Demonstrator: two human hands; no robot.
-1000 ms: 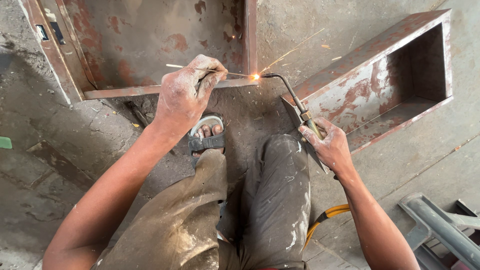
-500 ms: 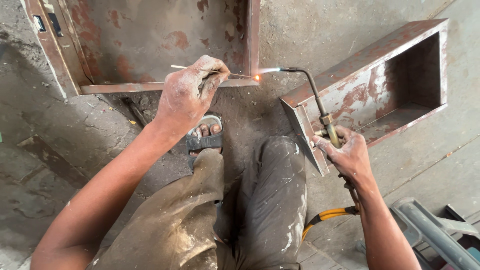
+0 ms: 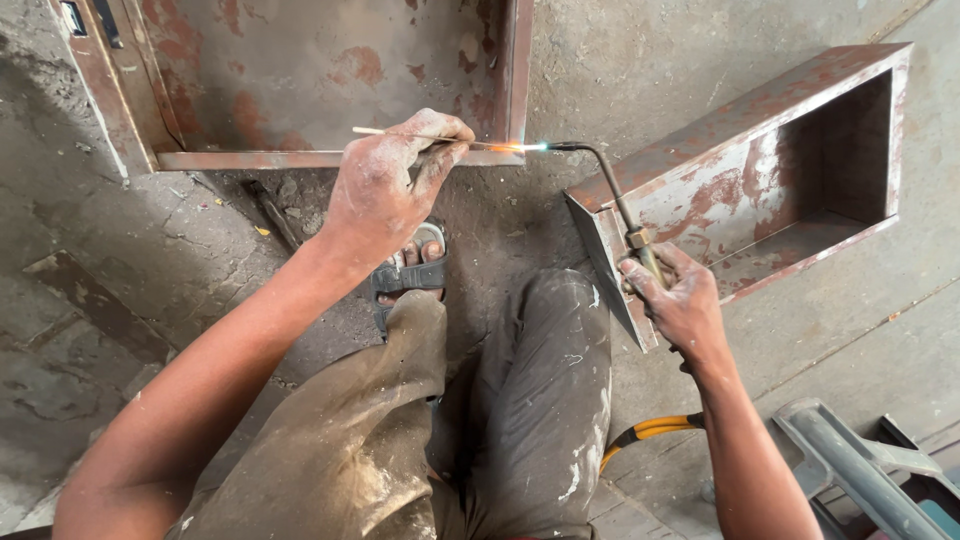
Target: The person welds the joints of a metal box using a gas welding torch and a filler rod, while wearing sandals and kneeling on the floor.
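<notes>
Rusty steel frame (image 3: 330, 158) lies on the far concrete floor (image 3: 90, 300), a rusted box (image 3: 780, 180) to its right. Left hand (image 3: 385, 190) pinches a thin filler rod (image 3: 400, 134) at the frame's corner. Right hand (image 3: 680, 300) is wrapped around a gas torch (image 3: 610, 195), its flame (image 3: 515, 148) meeting the rod's tip.
</notes>
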